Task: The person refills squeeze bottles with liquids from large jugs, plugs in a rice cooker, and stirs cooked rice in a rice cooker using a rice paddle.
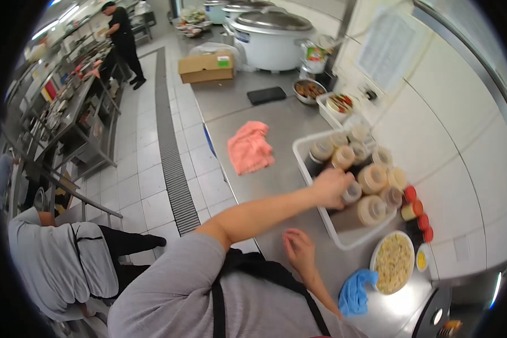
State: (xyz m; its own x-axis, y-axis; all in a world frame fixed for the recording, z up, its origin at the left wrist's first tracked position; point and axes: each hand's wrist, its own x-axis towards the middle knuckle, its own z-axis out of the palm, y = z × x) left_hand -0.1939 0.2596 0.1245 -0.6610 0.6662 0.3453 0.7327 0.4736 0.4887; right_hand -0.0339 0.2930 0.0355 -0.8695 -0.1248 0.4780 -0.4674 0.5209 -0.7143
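Note:
My left hand (331, 188) reaches across to a white plastic tray (343, 243) packed with several squeeze bottles. Its fingers are closed around a squeeze bottle (352, 192) with a clear cap; the bottle's lower part is hidden. Close by in the tray are a brown-filled squeeze bottle (366, 212) and an orange-tan one (372, 177). Near my body, my right hand (300, 248) hovers at the steel counter's front edge, loosely curled, fingers a little apart, with nothing in it.
A pink cloth (250, 147), black phone (266, 95) and cardboard box (206, 67) lie on the counter. Right are red-capped jars (412, 210), an oval dish of food (394, 262) and a blue cloth (356, 292). Large cookers (270, 42) stand behind. Two people work at left.

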